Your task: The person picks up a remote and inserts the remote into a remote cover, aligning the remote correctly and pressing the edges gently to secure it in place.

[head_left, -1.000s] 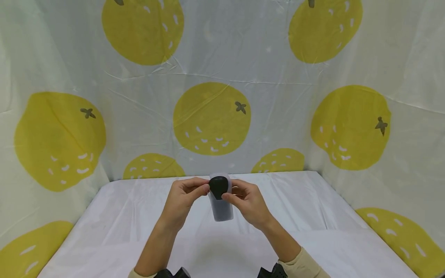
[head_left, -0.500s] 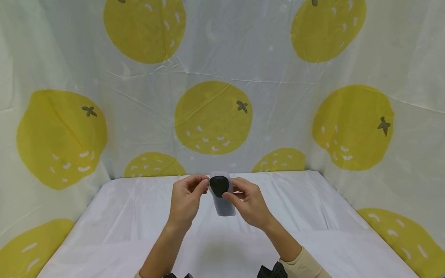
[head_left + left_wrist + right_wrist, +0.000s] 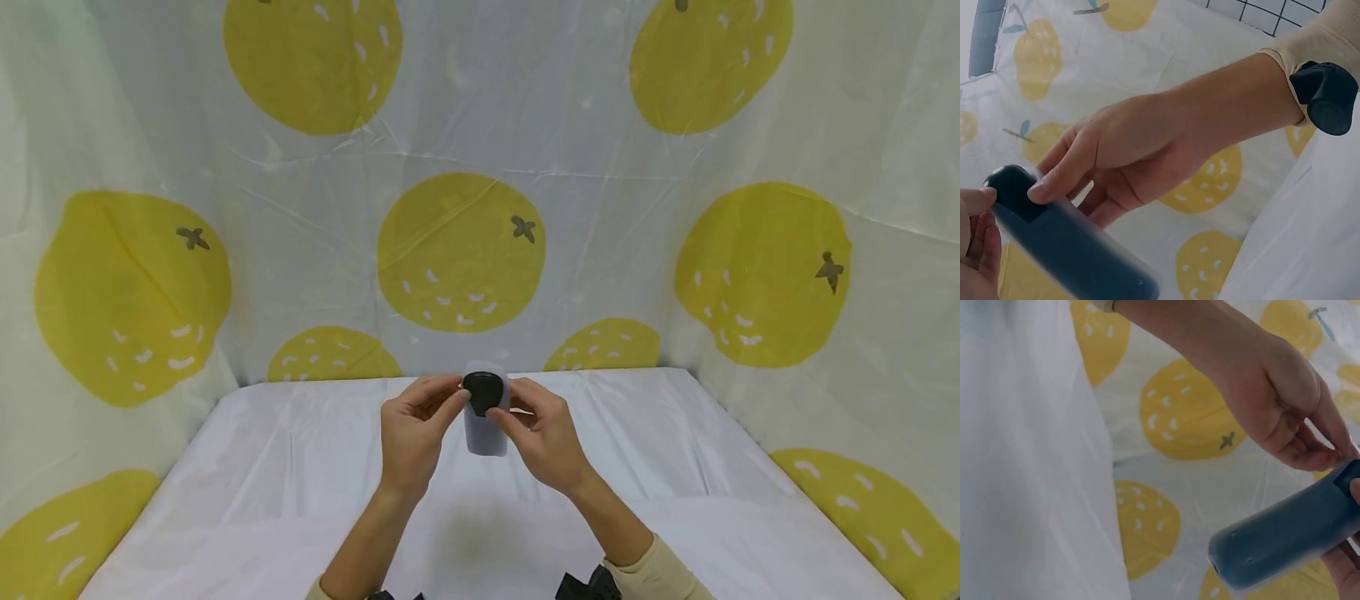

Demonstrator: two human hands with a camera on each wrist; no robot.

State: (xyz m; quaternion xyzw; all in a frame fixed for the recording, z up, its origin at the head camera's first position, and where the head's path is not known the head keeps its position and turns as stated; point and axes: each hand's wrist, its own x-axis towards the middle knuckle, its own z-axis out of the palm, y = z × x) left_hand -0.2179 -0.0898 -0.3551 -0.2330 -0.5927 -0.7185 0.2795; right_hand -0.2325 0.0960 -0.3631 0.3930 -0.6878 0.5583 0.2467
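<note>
Low in the middle, the left hand (image 3: 412, 435) and right hand (image 3: 549, 435) – close together – pinch a grey case (image 3: 486, 438) by its black part (image 3: 483, 392).

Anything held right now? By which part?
A container, pinched by left hand and right hand at its upper end, on either side of the black part.

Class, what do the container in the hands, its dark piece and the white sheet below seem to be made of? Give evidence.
Container: probably matt plastic; its edges look cloudy and see-through.
Dark piece: likely hard plastic, perhaps rubber, with a faint sheen along its edge.
White sheet: thin fabric or plastic; it shows creases and a soft shine.
</note>
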